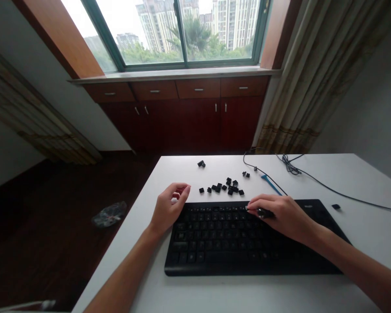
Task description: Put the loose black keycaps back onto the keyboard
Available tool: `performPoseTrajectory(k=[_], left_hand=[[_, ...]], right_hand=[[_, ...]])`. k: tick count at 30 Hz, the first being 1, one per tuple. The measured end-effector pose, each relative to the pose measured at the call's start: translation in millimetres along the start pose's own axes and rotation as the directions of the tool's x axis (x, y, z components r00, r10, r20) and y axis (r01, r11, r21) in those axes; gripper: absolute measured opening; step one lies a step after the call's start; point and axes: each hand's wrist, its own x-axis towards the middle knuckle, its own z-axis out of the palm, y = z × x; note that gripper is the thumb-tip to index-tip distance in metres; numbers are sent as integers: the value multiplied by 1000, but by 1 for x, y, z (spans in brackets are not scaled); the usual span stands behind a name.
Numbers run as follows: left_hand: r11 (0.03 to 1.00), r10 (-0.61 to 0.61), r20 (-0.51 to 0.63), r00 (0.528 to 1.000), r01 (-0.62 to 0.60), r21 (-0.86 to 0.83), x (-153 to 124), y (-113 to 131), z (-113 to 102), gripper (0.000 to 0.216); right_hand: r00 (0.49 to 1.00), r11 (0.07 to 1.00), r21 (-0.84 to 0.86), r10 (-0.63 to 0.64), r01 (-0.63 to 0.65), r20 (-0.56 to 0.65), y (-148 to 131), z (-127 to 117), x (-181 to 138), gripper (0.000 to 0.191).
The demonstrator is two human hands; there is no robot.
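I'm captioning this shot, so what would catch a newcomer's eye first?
The large black keyboard on the white table, the right hand over it and the left hand at its far left corner. Just beyond lie scattered black keycaps. At the back, a bright window shows tall buildings.

The keyboard (211,250) is black (pale-marked on its keys), as are the loose keycaps (224,187) just beyond it. Under the keyboard, the table (247,293) is white; beyond it come a blue tool (272,185), a black cable (339,192) and, farthest, dark red-brown cupboard doors (195,126).
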Motion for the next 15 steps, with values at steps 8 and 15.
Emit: performPoseTrajectory(k=[8,15], left_hand=[[999,-30,58,998,31,-21,-2,2,4,32],[998,-36,61,997,38,-39,-1,1,4,28]], right_hand=[[999,998,43,-39,39,12,7,1,-5,24],[999,999,-18,-29,29,23,6,1,-7,32]])
